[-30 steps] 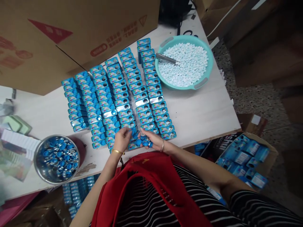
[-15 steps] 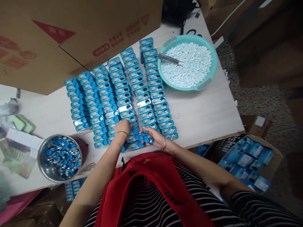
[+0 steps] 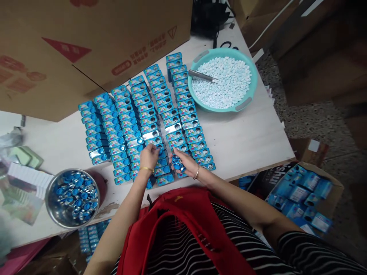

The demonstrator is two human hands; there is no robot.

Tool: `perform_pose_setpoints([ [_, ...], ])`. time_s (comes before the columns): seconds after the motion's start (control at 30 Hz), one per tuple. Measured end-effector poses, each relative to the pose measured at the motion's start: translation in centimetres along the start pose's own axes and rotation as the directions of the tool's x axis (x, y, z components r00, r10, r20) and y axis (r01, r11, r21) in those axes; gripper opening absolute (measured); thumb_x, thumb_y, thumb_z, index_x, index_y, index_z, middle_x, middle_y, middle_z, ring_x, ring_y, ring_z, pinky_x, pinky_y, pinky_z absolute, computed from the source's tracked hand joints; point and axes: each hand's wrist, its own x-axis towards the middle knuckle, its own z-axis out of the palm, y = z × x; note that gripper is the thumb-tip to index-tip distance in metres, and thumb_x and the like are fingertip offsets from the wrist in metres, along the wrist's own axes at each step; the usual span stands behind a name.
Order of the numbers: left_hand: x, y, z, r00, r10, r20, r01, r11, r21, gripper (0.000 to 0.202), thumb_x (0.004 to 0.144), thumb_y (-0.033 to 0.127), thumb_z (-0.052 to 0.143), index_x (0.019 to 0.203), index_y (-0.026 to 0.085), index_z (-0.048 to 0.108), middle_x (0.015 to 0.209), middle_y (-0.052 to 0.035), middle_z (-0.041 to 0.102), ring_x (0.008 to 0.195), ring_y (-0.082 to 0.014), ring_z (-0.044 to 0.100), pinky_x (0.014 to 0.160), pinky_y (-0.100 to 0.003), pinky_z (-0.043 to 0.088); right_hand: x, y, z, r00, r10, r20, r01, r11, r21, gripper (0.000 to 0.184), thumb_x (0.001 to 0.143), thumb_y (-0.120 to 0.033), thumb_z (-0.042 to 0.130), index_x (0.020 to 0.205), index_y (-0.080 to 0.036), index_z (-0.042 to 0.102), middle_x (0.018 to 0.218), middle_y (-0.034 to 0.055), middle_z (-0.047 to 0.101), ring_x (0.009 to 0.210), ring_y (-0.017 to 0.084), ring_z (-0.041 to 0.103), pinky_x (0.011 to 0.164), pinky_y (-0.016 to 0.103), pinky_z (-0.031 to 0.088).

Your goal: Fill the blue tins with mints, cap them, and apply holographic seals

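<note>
Several rows of small blue tins [image 3: 143, 114] lie side by side on the white table [image 3: 246, 141]. My left hand [image 3: 149, 156] rests with curled fingers on the tins near the front of the middle rows. Just right of it, my right hand [image 3: 183, 162] cups several small blue round caps [image 3: 177, 166] and touches the front of the neighbouring row with a stretched finger. Both wrists wear a thin gold bangle.
A teal basin [image 3: 243, 105] of white tablets with a metal scoop [image 3: 200, 75] stands at the back right. A steel bowl [image 3: 72, 198] of blue caps sits front left. Big cardboard boxes [image 3: 86, 46] stand behind. An open carton of blue packs [image 3: 298, 191] lies on the floor, right.
Both hands have moved a little further up the rows, away from the table's front edge. The left hand went first, then the right followed with its caps.
</note>
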Motion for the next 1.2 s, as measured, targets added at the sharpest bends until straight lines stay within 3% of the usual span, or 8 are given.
perform_pose_setpoints([
  [0.17, 3.9, 1.5, -0.5, 0.983, -0.128, 0.131, 0.047, 0.870, 0.491, 0.020, 0.079, 0.039, 0.061, 0.077, 0.019, 0.061, 0.085, -0.0097, 0.067, 0.086, -0.0253, 0.063, 0.070, -0.031, 0.044, -0.3, -0.4, -0.6, 0.988, 0.069, 0.135, -0.067, 0.998, -0.022, 0.042, 0.084, -0.059, 0.056, 0.084, -0.017, 0.057, 0.070, 0.0009, 0.062, 0.048, 0.011, 0.057, 0.031, 0.018, 0.036],
  [0.37, 3.9, 1.9, -0.8, 0.974, -0.164, 0.157, 0.032, 0.783, 0.621, 0.033, 0.083, 0.047, 0.057, 0.086, 0.015, 0.067, 0.097, -0.0188, 0.068, 0.097, -0.0339, 0.063, 0.076, -0.038, 0.048, 0.2, -0.7, -0.6, 0.952, 0.167, 0.256, -0.162, 0.986, -0.041, 0.041, 0.088, -0.056, 0.052, 0.082, -0.016, 0.057, 0.070, 0.0009, 0.061, 0.049, 0.011, 0.058, 0.031, 0.016, 0.034],
  [0.43, 2.8, 1.6, -1.0, 0.986, -0.072, 0.149, -0.012, 0.867, 0.498, 0.030, 0.083, 0.042, 0.058, 0.094, 0.015, 0.066, 0.097, -0.0168, 0.068, 0.098, -0.0318, 0.064, 0.079, -0.039, 0.049, 0.3, -0.8, -0.8, 0.927, 0.208, 0.313, -0.213, 0.977, -0.019, 0.042, 0.090, -0.056, 0.047, 0.081, -0.015, 0.055, 0.071, 0.0015, 0.061, 0.048, 0.011, 0.057, 0.031, 0.016, 0.033],
  [0.5, 1.0, 1.1, -1.3, 0.974, 0.088, 0.208, -0.122, 0.980, 0.158, 0.035, 0.082, 0.038, 0.060, 0.109, 0.017, 0.062, 0.103, -0.0131, 0.068, 0.098, -0.0264, 0.065, 0.081, -0.036, 0.050, 0.4, -0.9, -1.1, 0.889, 0.246, 0.385, -0.274, 0.962, 0.016, 0.045, 0.092, -0.057, 0.042, 0.079, -0.016, 0.054, 0.071, 0.0017, 0.061, 0.047, 0.010, 0.055, 0.030, 0.016, 0.031],
  [0.63, -2.7, 0.9, -1.8, 0.841, 0.346, 0.415, -0.082, 0.841, -0.535, 0.049, 0.076, 0.045, 0.065, 0.118, 0.020, 0.056, 0.110, -0.0094, 0.067, 0.097, -0.0215, 0.066, 0.081, -0.033, 0.053, 0.5, -0.8, -1.9, 0.788, 0.321, 0.525, -0.387, 0.922, 0.017, 0.048, 0.092, -0.060, 0.037, 0.076, -0.017, 0.050, 0.070, 0.0010, 0.060, 0.043, 0.008, 0.050, 0.028, 0.015, 0.027],
  [0.8, -4.1, 1.7, -1.8, 0.816, 0.287, 0.502, 0.099, 0.786, -0.610, 0.039, 0.073, 0.046, 0.066, 0.101, 0.019, 0.057, 0.086, -0.0060, 0.071, 0.072, -0.0186, 0.067, 0.077, -0.036, 0.054, 1.3, -1.1, -2.0, 0.715, 0.413, 0.564, -0.463, 0.884, -0.061, 0.050, 0.091, -0.063, 0.036, 0.072, -0.017, 0.046, 0.068, 0.0001, 0.059, 0.038, 0.006, 0.045, 0.027, 0.014, 0.026],
  [1.03, -2.4, 2.0, -2.0, 0.907, 0.311, 0.285, -0.299, 0.950, -0.086, 0.013, 0.079, 0.024, 0.050, 0.081, 0.020, 0.063, 0.071, -0.0021, 0.065, 0.064, -0.0137, 0.058, 0.065, -0.026, 0.044, 2.0, -1.5, -1.1, 0.830, 0.440, 0.342, -0.396, 0.898, -0.194, 0.047, 0.089, -0.060, 0.042, 0.080, -0.015, 0.053, 0.067, 0.0029, 0.063, 0.043, 0.011, 0.057, 0.028, 0.016, 0.031],
  [1.2, 1.5, 0.5, -2.0, 0.993, 0.093, 0.076, -0.097, 0.994, 0.043, 0.016, 0.082, 0.033, 0.049, 0.075, 0.020, 0.058, 0.063, -0.0013, 0.060, 0.059, -0.0150, 0.056, 0.060, -0.026, 0.041, 1.8, -1.3, -0.8, 0.922, 0.165, 0.349, -0.179, 0.984, 0.008, 0.024, 0.089, -0.042, 0.049, 0.095, -0.019, 0.053, 0.077, 0.0021, 0.065, 0.052, 0.014, 0.062, 0.031, 0.017, 0.034],
])
